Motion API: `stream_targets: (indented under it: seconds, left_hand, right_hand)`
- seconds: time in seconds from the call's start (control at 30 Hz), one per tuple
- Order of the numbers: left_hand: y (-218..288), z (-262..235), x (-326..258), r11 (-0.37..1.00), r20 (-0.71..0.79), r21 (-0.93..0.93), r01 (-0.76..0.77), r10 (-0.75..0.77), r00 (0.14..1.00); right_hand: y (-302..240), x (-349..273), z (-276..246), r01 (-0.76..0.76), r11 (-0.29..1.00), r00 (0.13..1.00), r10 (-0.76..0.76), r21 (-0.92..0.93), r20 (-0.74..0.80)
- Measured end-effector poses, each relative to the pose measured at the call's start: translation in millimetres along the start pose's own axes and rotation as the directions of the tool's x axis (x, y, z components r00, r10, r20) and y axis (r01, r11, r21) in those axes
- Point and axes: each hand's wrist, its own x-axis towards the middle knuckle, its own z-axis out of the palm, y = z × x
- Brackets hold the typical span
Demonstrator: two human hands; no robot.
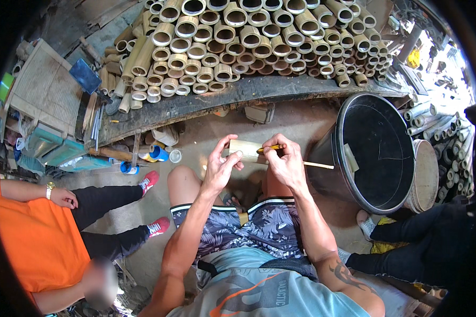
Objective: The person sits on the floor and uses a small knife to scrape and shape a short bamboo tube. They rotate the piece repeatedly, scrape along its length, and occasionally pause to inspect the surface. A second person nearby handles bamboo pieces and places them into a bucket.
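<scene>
My left hand (pixel 219 165) is closed around one end of a short, pale split bamboo piece (pixel 246 148), held level above my knees. In my right hand (pixel 284 165) a yellow pencil (pixel 267 149) is pinched, its tip at the bamboo's surface. A thin light strip (pixel 319 165) sticks out to the right from under my right hand; its other end is hidden, so I cannot tell whether the fingers grip it too. To the right of that hand stands a big black tub (pixel 330 158) with a bamboo piece (pixel 351 158) inside it.
Cut bamboo tubes (pixel 225 34) are stacked on a dark bench (pixel 195 108) ahead. More tubes (pixel 452 132) lie at far right, past a round lidded pail (pixel 424 174). A person in orange (pixel 37 238) sits at left; another person's dark-clad legs (pixel 402 245) are at right.
</scene>
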Motion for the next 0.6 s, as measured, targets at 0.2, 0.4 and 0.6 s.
stream_targets:
  seconds: [0.2,0.4,0.6]
  left_hand:
    - [-0.9,-1.0,1.9,1.0,0.001,-0.015,0.008,-0.008,1.0]
    - [0.6,-1.9,1.1,1.0,0.011,-0.014,-0.008,0.008,1.0]
    - [0.6,-1.2,1.2,1.0,0.009,-0.025,0.012,-0.011,1.0]
  right_hand:
    - [3.6,0.7,0.8,0.031,0.996,0.999,-0.029,-0.083,0.021]
    - [-1.6,1.3,-0.1,0.029,0.996,0.999,-0.026,-0.088,0.036]
    - [9.0,-0.8,1.8,-0.008,1.0,0.998,0.009,-0.016,0.07]
